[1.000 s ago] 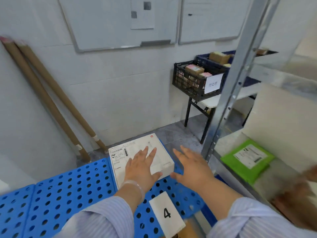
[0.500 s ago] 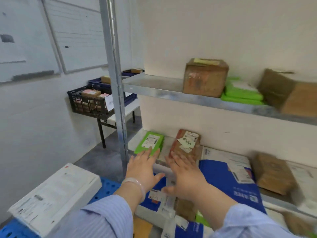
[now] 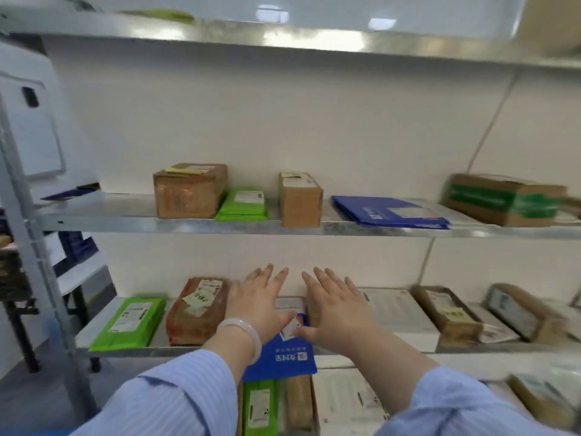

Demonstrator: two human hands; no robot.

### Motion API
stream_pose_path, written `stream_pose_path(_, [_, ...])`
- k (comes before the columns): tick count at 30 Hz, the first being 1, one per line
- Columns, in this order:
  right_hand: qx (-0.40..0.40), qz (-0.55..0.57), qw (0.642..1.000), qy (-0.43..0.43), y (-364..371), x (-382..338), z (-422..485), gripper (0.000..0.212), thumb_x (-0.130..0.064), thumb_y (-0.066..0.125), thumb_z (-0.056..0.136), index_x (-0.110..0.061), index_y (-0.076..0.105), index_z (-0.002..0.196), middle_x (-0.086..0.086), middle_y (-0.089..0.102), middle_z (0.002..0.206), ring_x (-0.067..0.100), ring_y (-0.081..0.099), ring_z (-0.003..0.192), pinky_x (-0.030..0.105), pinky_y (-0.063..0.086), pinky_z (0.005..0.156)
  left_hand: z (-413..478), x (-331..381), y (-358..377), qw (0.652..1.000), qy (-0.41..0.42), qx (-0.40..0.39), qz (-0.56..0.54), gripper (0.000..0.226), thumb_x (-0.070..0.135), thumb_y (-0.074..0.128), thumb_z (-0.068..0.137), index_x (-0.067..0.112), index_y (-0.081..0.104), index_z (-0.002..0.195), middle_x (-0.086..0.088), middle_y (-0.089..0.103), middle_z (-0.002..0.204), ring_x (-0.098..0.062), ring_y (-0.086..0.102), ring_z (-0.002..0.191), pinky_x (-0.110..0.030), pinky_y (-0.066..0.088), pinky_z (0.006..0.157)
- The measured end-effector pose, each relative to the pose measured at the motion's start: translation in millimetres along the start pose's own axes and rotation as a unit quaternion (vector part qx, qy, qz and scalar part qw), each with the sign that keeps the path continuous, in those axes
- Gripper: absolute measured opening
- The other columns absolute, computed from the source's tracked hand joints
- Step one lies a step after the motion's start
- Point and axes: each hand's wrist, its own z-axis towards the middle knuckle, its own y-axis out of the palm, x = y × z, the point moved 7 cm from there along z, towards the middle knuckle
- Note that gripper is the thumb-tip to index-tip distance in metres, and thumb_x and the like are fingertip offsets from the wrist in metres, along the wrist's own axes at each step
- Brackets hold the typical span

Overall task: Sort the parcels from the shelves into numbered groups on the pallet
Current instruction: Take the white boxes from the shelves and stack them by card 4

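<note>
Both hands were empty here: left hand point(image 3: 257, 305) and right hand point(image 3: 341, 309) had fingers spread flat over the lower shelf point(image 3: 141, 350), gripping nothing. Right under them sat the blue mailer point(image 3: 283, 357), hanging over the shelf's front edge, with a brown parcel point(image 3: 198, 313) just left of it. A careless nudge could probably slide that slick bag off onto the stuff below
</note>
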Motion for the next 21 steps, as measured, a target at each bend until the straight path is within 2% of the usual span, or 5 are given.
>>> stream_pose_path(6, [0.036,-0.048,0.996,0.059,-63.6,113.4,-51.1,0.098,-0.073,0.048,0.081,-0.033,-0.006,0.153,-0.004,-0.009,0.162,0.017,-0.01,0.149,0.044,-0.003,0.12,24.5,132.8,-26.4,0.997,0.056,0.026,-0.041,0.079,0.063,0.048,0.087,0.04,0.006,0.151,0.008,0.006,0.161,-0.017,0.008,0.148,-0.046,0.015,0.119])
stream_pose_path(11, [0.052,-0.08,0.99,0.101,-101.2,202.6,-92.1,0.099,-0.075,0.045,0.08,-0.031,-0.003,0.153,-0.003,-0.006,0.162,0.017,-0.008,0.149,0.045,-0.001,0.121,42.9,236.2,-43.9,0.992,0.108,0.048,-0.049,0.08,0.065,0.049,0.086,0.039,0.009,0.15,0.008,0.009,0.161,-0.018,0.011,0.148,-0.045,0.02,0.118])
stream_pose_path(21, [0.063,-0.116,0.973,0.19,-135.6,321.0,-154.4,0.099,-0.077,0.042,0.08,-0.03,-0.005,0.154,-0.002,-0.006,0.162,0.017,-0.009,0.149,0.045,-0.002,0.121,73.7,376.0,-32.3,0.979,0.194,0.037,-0.06,0.082,0.065,0.05,0.085,0.042,0.005,0.15,0.007,0.006,0.162,-0.019,0.006,0.149,-0.05,0.016,0.118])
